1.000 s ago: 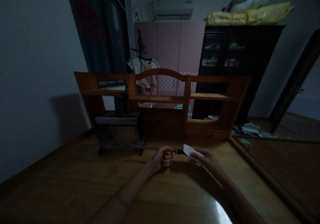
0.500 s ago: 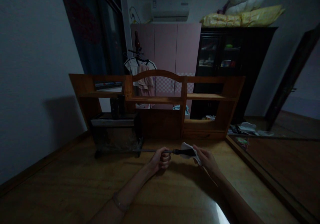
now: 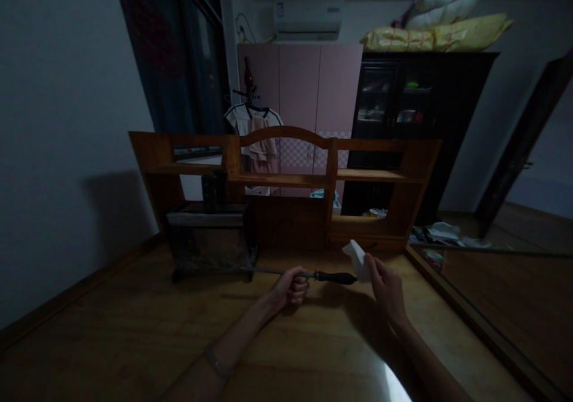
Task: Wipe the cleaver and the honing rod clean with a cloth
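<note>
My left hand [image 3: 293,285] is closed around the shaft of a long thin metal rod with a black handle [image 3: 335,278]. The rod lies roughly level just above the wooden table, its shaft reaching left toward a dark box. Whether it is a sharpening steel or another tool, I cannot tell. Pinched in the fingers of my right hand [image 3: 387,285] is a crumpled white tissue [image 3: 357,260]. The tissue is beside the handle's end, with the right fingers clear of the handle.
On the wooden table [image 3: 277,354], a dark glass-fronted box [image 3: 210,241] stands at left, with black canister-like objects [image 3: 213,190] on it. A wooden shelf unit [image 3: 286,179] runs along the back. A raised wooden edge [image 3: 465,318] borders the right side.
The white tissue was wrapped about the end of the black handle; my right hand has drawn it off to the right and up. My left hand keeps its hold on the rod.
</note>
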`<action>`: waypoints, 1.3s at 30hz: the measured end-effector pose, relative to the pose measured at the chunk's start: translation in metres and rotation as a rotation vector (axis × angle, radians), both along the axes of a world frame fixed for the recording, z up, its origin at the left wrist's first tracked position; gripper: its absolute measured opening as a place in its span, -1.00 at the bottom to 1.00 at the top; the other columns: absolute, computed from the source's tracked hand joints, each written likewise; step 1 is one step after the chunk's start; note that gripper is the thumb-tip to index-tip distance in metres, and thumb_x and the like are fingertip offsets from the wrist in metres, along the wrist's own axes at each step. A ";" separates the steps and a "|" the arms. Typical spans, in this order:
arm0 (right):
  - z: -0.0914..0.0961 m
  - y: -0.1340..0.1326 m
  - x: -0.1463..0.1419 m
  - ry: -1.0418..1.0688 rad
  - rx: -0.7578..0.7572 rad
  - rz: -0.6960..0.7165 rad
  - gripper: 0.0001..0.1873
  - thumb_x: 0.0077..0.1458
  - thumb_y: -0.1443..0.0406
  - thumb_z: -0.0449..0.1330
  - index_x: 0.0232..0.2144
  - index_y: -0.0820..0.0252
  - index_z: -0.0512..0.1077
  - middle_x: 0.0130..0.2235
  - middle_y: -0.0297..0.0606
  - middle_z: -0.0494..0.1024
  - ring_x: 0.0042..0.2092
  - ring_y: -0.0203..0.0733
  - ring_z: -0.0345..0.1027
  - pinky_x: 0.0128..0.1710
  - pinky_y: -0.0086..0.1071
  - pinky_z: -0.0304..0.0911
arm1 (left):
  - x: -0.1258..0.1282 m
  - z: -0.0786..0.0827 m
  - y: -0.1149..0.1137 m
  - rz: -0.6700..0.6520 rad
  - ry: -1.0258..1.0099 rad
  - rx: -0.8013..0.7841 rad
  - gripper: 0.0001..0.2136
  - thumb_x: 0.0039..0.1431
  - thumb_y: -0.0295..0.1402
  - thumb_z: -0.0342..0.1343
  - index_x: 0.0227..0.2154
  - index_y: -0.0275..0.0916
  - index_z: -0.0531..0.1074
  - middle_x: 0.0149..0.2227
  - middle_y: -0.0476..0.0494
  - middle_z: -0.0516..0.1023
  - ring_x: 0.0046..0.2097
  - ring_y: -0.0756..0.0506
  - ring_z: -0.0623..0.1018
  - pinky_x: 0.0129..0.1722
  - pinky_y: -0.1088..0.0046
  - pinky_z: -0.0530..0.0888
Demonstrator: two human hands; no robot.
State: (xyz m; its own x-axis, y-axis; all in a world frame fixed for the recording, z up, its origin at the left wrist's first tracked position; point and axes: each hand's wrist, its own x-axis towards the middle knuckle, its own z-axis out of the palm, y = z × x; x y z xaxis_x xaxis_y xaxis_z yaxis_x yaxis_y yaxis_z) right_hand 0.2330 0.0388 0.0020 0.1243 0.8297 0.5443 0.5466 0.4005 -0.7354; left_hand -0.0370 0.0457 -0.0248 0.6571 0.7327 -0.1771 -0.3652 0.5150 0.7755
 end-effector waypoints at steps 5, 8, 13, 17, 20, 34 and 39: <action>0.001 -0.011 -0.029 -0.261 0.088 0.371 -0.65 0.23 0.15 -0.01 -0.10 0.08 0.49 -0.08 -0.19 0.55 -0.09 -0.06 0.42 -0.08 -0.27 0.27 | 0.004 -0.005 0.003 -0.026 0.086 -0.019 -0.54 0.04 -0.14 0.00 -0.73 -0.15 -0.15 -0.79 0.20 -0.16 -0.75 0.14 -0.15 -0.74 0.56 -0.19; 0.003 -0.022 -0.044 -0.346 0.095 0.490 -0.67 0.24 0.21 -0.02 -0.04 0.03 0.45 -0.03 -0.21 0.52 -0.04 -0.09 0.39 -0.02 -0.24 0.25 | 0.004 -0.005 0.002 0.005 0.131 -0.019 -0.56 0.02 -0.13 0.00 -0.72 -0.15 -0.13 -0.79 0.20 -0.14 -0.75 0.13 -0.12 -0.73 0.56 -0.17; 0.008 -0.031 -0.050 -0.362 0.069 0.552 -0.65 0.23 0.26 -0.01 0.03 0.04 0.39 -0.08 -0.19 0.54 -0.10 -0.11 0.41 -0.10 -0.28 0.28 | 0.004 -0.003 -0.002 0.074 0.204 -0.040 -0.57 0.00 -0.14 0.02 -0.70 -0.16 -0.12 -0.77 0.21 -0.12 -0.74 0.14 -0.10 -0.72 0.57 -0.14; 0.010 -0.028 -0.046 -0.347 0.028 0.582 -0.66 0.22 0.32 -0.01 -0.02 0.05 0.42 -0.11 -0.21 0.55 -0.12 -0.14 0.41 -0.12 -0.31 0.27 | 0.004 -0.004 0.000 0.043 0.158 -0.049 -0.57 0.02 -0.17 0.00 -0.71 -0.15 -0.14 -0.78 0.20 -0.14 -0.75 0.13 -0.10 -0.73 0.56 -0.16; 0.011 -0.022 -0.038 -0.361 0.009 0.588 -0.68 0.19 0.34 0.01 -0.07 0.05 0.46 -0.16 -0.22 0.56 -0.16 -0.15 0.42 -0.16 -0.33 0.27 | 0.004 -0.005 0.000 0.038 0.103 -0.040 -0.56 0.02 -0.16 0.02 -0.71 -0.15 -0.15 -0.78 0.20 -0.14 -0.75 0.14 -0.11 -0.74 0.56 -0.17; 0.001 -0.004 -0.005 -0.325 -0.042 0.237 -0.68 0.18 0.15 -0.04 -0.32 0.17 0.45 -0.40 -0.22 0.52 -0.39 -0.14 0.37 -0.38 -0.36 0.18 | 0.001 -0.005 0.003 0.055 0.045 0.019 -0.56 0.03 -0.17 0.02 -0.71 -0.16 -0.13 -0.76 0.19 -0.13 -0.73 0.13 -0.13 -0.73 0.54 -0.16; -0.002 0.009 0.003 0.035 -0.200 0.278 -0.66 0.06 0.10 0.04 -0.38 0.21 0.47 -0.40 -0.24 0.53 -0.33 -0.12 0.37 -0.36 -0.37 0.19 | 0.006 -0.002 -0.002 0.017 0.159 0.113 -0.58 0.02 -0.10 0.05 -0.68 -0.18 -0.03 -0.74 0.19 -0.10 -0.71 0.14 -0.12 -0.71 0.54 -0.17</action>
State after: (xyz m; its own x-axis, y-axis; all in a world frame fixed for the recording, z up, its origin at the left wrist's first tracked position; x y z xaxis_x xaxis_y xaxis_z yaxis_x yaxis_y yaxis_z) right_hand 0.2361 0.0476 -0.0004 -0.1059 0.9243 0.3668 0.4095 0.3767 -0.8309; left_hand -0.0312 0.0435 -0.0266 0.6149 0.7645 -0.1937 -0.2415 0.4164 0.8765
